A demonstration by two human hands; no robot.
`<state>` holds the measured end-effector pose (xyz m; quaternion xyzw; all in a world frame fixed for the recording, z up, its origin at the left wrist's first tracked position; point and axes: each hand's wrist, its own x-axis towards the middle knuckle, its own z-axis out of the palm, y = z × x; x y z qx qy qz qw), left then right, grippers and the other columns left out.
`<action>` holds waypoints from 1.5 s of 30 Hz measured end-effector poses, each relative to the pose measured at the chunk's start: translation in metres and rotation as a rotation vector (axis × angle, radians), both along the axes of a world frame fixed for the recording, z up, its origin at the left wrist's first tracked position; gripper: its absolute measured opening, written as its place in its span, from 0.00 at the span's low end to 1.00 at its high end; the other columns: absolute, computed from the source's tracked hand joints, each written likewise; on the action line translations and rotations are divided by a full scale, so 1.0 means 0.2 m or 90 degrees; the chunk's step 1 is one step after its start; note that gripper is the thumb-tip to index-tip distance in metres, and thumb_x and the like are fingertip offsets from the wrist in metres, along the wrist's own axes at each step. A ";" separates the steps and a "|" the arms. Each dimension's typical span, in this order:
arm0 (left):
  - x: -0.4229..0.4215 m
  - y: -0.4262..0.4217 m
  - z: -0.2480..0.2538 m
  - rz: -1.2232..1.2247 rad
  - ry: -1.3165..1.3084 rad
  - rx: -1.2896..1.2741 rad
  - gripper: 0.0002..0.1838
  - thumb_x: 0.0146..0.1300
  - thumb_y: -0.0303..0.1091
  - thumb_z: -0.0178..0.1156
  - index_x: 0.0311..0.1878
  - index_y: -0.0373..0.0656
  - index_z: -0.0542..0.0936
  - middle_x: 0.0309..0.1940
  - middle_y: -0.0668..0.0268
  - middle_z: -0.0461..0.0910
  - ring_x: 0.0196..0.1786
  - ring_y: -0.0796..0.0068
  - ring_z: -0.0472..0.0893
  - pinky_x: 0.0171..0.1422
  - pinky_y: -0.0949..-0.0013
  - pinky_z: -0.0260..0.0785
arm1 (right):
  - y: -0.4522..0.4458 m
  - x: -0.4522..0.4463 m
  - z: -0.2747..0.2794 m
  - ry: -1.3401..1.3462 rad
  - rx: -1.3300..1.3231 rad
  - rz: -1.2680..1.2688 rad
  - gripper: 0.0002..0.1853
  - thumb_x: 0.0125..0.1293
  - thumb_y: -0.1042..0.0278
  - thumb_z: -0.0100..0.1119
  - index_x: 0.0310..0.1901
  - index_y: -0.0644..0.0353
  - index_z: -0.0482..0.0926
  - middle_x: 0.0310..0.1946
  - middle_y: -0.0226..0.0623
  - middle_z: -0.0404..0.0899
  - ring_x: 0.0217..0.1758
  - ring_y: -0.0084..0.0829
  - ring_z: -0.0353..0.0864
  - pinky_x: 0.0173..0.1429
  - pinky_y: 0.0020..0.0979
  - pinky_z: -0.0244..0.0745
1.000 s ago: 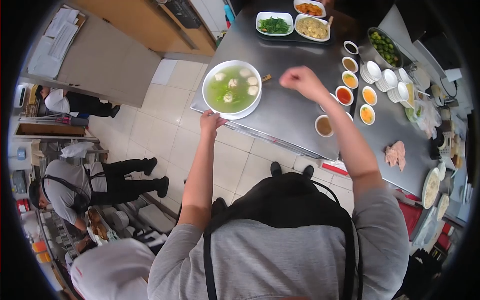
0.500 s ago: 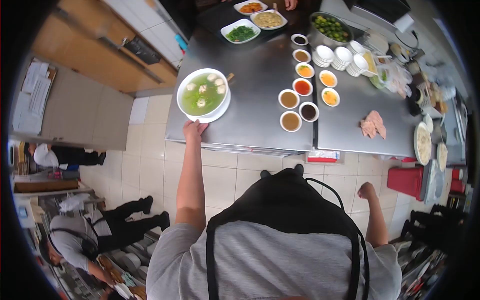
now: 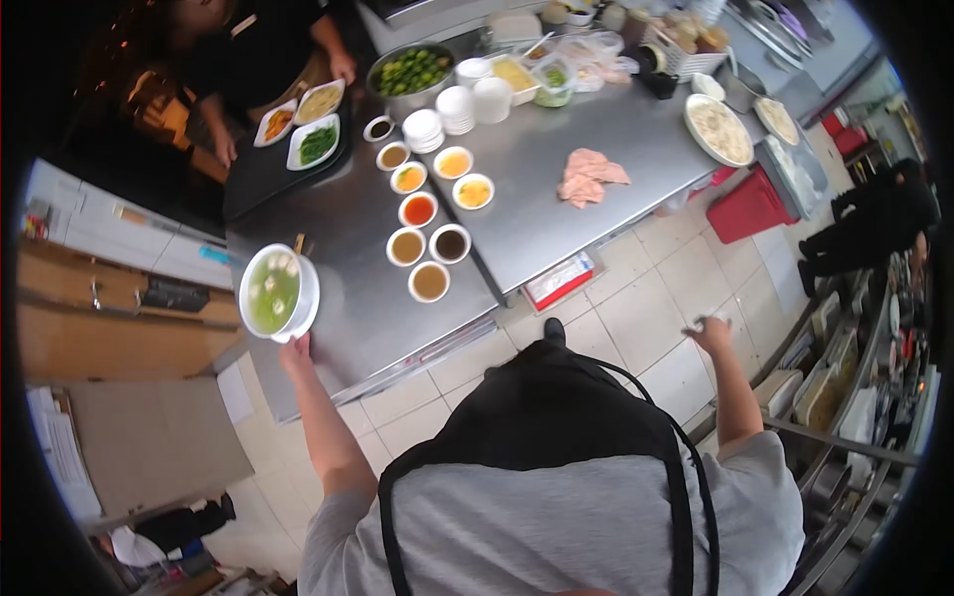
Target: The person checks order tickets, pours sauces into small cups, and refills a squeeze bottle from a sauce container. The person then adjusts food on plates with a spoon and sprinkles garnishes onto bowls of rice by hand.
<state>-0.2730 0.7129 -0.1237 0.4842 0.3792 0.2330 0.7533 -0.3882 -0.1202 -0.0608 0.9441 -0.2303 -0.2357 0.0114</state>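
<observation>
My left hand (image 3: 296, 354) is closed on the near rim of a white plate (image 3: 309, 316) at the table's left corner. On that plate stands a white bowl (image 3: 248, 310) of clear green soup (image 3: 270, 304) with pale balls floating in it. The fingertips are partly hidden at the plate's edge. My right hand (image 3: 709, 335) hangs in the air over the floor to the right, fingers apart and holding nothing. Nearest to the bowl on its right are small sauce dishes, among them a brown one (image 3: 429, 282) and a red one (image 3: 418, 210).
Across the steel table (image 3: 348, 238), another person's hands are beside a black tray (image 3: 248, 189) bearing several side dishes. A metal bowl of greens (image 3: 409, 77), stacked white bowls (image 3: 455, 107) and a pink cloth (image 3: 592, 178) lie farther right. A red bin (image 3: 743, 207) stands on the floor.
My view has turned right, so the table appears tilted. My left hand stays at the plate under the soup bowl. My right hand has gone from curled to spread fingers.
</observation>
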 end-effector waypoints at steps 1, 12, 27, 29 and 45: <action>0.02 -0.02 0.03 0.015 0.010 -0.022 0.15 0.59 0.20 0.45 0.50 0.27 0.64 0.45 0.50 0.71 0.47 0.57 0.75 0.53 0.57 0.73 | -0.06 0.06 -0.13 -0.113 0.011 0.041 0.19 0.50 0.59 0.60 0.46 0.49 0.76 0.41 0.34 0.78 0.49 0.36 0.75 0.67 0.51 0.43; -0.01 -0.41 0.16 0.224 0.100 0.093 0.18 0.56 0.31 0.54 0.50 0.38 0.68 0.45 0.56 0.73 0.45 0.64 0.75 0.39 0.70 0.69 | 0.56 1.46 0.06 -0.488 0.332 0.478 0.18 0.51 0.66 0.51 0.46 0.44 0.75 0.51 0.42 0.69 0.57 0.39 0.66 0.60 0.38 0.60; 0.24 -2.12 0.60 0.044 0.071 0.321 0.05 0.58 0.34 0.56 0.35 0.44 0.75 0.29 0.70 0.76 0.30 0.82 0.74 0.32 0.79 0.65 | 0.49 2.06 0.09 -0.640 0.372 0.765 0.11 0.49 0.53 0.54 0.32 0.46 0.80 0.27 0.33 0.76 0.36 0.31 0.74 0.47 0.34 0.66; 0.26 -2.22 0.61 0.015 0.091 0.303 0.06 0.58 0.34 0.56 0.35 0.44 0.75 0.30 0.70 0.76 0.30 0.81 0.74 0.32 0.78 0.66 | 0.29 1.87 0.10 -0.416 0.496 0.805 0.12 0.48 0.54 0.55 0.30 0.50 0.80 0.27 0.37 0.77 0.35 0.35 0.76 0.44 0.39 0.67; 0.72 -3.15 0.76 -0.489 0.051 0.474 0.10 0.56 0.33 0.58 0.40 0.40 0.77 0.32 0.63 0.79 0.34 0.75 0.78 0.41 0.73 0.70 | -0.04 2.43 1.43 -1.071 0.336 0.630 0.23 0.50 0.76 0.55 0.51 0.62 0.69 0.57 0.45 0.62 0.59 0.45 0.62 0.60 0.41 0.59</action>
